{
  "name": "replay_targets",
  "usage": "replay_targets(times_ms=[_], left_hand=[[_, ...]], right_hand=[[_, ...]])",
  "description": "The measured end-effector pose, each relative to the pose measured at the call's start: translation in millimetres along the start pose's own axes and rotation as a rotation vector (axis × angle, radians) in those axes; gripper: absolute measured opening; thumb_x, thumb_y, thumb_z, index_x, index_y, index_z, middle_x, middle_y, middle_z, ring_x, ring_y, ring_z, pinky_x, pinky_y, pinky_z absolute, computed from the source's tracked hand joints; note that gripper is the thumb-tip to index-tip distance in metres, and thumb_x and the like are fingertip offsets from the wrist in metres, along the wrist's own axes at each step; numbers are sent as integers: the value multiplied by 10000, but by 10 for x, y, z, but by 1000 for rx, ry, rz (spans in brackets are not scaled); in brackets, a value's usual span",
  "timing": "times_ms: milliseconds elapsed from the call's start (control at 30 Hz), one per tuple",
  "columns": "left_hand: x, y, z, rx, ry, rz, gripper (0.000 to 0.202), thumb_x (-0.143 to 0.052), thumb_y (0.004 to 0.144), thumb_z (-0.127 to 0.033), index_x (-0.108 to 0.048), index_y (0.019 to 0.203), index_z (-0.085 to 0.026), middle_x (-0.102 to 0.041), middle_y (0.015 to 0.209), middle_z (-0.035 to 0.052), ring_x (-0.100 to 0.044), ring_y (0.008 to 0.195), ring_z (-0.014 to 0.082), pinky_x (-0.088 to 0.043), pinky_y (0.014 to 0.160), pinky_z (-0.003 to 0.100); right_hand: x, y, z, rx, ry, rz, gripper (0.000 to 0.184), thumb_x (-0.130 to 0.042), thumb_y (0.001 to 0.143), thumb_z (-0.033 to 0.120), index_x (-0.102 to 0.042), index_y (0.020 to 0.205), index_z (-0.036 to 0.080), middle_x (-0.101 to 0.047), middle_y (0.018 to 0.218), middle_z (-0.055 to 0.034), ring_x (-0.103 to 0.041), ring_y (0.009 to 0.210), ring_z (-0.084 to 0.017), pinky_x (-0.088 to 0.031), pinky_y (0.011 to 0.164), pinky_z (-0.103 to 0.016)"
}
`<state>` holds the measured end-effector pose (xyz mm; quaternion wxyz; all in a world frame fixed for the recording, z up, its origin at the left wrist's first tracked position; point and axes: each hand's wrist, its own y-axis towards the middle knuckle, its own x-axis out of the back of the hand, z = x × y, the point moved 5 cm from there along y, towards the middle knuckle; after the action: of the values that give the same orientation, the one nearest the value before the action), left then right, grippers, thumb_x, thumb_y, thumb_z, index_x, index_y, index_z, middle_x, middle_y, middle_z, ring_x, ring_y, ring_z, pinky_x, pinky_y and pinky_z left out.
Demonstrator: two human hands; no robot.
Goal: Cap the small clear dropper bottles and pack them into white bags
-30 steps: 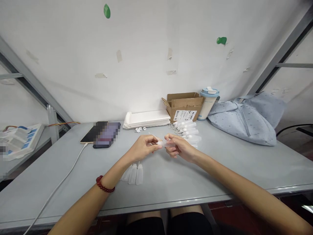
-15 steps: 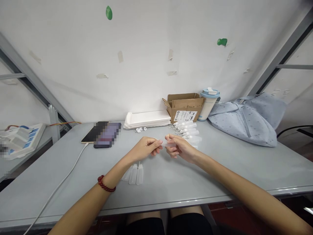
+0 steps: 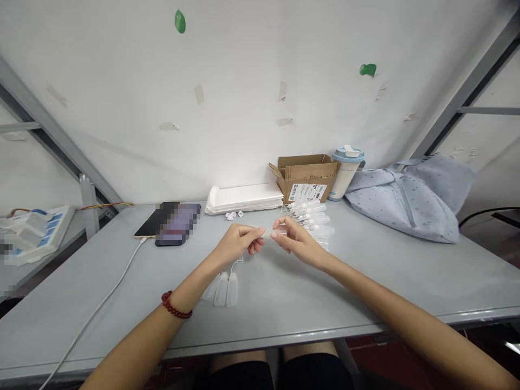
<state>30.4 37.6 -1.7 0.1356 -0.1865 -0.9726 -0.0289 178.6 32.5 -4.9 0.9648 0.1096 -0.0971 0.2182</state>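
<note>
Over the middle of the desk, my left hand (image 3: 242, 242) is closed in a pinch on one end of a small translucent squeeze bottle (image 3: 268, 233). From the other side, my right hand (image 3: 299, 241) pinches the bottle with thumb and curled fingers. Much of the bottle is hidden by the fingers. Several similar bottles (image 3: 232, 290) lie side by side below my left hand, one with a thin white curved piece at its top. More bottles with thin tips (image 3: 317, 219) lie in a row behind my right hand. Small white caps (image 3: 240, 214) sit beyond my left hand.
A stack of white envelopes (image 3: 247, 198), an open cardboard box (image 3: 311, 176) and a blue-lidded cup (image 3: 344, 176) stand along the wall. Light blue patterned fabric (image 3: 402, 203) lies at the right. Two phones (image 3: 179, 227), one with a white cable (image 3: 109, 292), are at the left.
My right fingers have shifted slightly up and left and loosened their curl around the bottle. Less of the bottle shows between my hands. A white curved piece now shows above the lower-left bottles.
</note>
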Motion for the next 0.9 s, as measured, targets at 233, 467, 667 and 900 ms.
replay_targets(times_ms=[233,467,667,900], left_hand=[[19,1,-28,-65,7,30,435,-543,803,-494,-622,594,-121,-602,617,42,-507,550,111,-427,585,255],[-10,-57,-144,-179,233,18,306,-559,800,-373,-599,607,-139,-486,575,-16,-412,561,96,-320,517,217],[-30,-52,-139,-160,189,-4,334,-526,814,-432,-623,675,-144,-598,671,11,-492,606,113,-398,586,224],[-59,-24,-65,-26,108,39,488,-460,822,-545,-559,570,-139,-576,579,22,-508,538,111,-430,566,240]], right_hand=[[-4,-44,47,157,-330,-85,253,-457,888,409,-546,952,182,-445,542,48,-398,493,-101,-295,512,-239],[6,-9,-36,-27,-36,-22,329,-452,873,486,-482,746,183,-406,507,65,-349,447,-72,-267,458,-217],[11,20,-74,-47,69,-16,323,-437,874,506,-455,784,196,-383,497,80,-323,427,-67,-261,430,-205],[-6,-12,-14,0,-24,-34,308,-430,883,494,-480,849,192,-393,499,78,-348,434,-73,-270,437,-208]])
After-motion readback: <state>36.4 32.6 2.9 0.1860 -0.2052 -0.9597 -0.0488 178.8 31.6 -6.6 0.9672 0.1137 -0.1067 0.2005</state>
